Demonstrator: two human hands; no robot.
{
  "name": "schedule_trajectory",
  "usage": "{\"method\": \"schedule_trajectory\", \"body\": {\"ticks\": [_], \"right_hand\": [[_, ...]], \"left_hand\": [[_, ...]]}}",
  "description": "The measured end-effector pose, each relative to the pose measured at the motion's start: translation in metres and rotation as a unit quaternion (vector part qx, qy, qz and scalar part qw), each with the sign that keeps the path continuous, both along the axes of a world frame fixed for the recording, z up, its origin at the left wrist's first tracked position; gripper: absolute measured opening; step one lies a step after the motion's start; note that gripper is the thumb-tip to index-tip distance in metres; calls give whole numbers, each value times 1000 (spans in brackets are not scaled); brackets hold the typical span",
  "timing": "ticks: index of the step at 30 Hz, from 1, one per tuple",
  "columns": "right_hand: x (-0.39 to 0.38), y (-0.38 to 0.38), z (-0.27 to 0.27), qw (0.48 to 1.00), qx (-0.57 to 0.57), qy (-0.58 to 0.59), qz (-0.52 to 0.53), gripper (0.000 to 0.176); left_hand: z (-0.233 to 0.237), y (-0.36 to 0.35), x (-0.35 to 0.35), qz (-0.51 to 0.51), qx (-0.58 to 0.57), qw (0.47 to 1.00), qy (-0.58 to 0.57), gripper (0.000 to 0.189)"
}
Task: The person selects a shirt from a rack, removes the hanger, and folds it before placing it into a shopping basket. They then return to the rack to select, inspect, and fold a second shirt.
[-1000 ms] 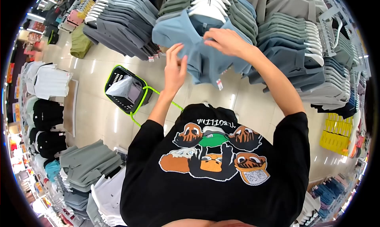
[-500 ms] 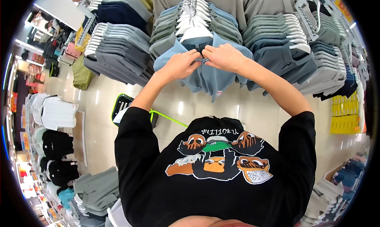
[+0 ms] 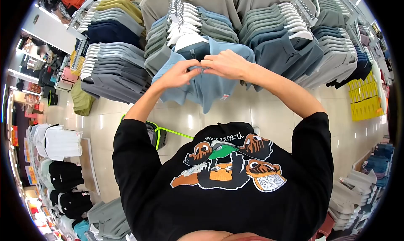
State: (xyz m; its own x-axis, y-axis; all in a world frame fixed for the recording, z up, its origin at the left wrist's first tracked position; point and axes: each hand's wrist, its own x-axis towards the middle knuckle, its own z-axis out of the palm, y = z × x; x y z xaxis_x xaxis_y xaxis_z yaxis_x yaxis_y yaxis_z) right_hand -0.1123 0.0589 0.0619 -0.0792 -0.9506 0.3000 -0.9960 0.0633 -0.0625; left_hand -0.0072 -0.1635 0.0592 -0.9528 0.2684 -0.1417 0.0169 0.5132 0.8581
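A light-blue collared shirt hangs from a white hanger at the front of the middle rail. My left hand is closed on the shirt's front opening, just below the collar. From the other side, my right hand pinches the same opening, its fingertips meeting those of the left. Whatever small part lies between the fingertips is hidden. A pale tag shows low on the shirt. Behind it, more shirts in blue and grey-green hang close together.
Dark-grey shirts hang to the left and slate-blue shirts to the right. A black basket with a bright green edge and green strap stands on the tiled floor. Yellow packets hang at far right.
The view has turned a little, so racks and hands sit further left in the picture. Both hands keep their grip on the shirt front, and its lower part hangs slightly differently.
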Motion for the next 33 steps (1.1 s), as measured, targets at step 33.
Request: {"method": "schedule_trajectory", "body": {"ticks": [33], "right_hand": [[7, 25, 8, 992, 64, 103, 38, 24]], "left_hand": [[3, 24, -5, -50, 28, 993, -106, 26]]}}
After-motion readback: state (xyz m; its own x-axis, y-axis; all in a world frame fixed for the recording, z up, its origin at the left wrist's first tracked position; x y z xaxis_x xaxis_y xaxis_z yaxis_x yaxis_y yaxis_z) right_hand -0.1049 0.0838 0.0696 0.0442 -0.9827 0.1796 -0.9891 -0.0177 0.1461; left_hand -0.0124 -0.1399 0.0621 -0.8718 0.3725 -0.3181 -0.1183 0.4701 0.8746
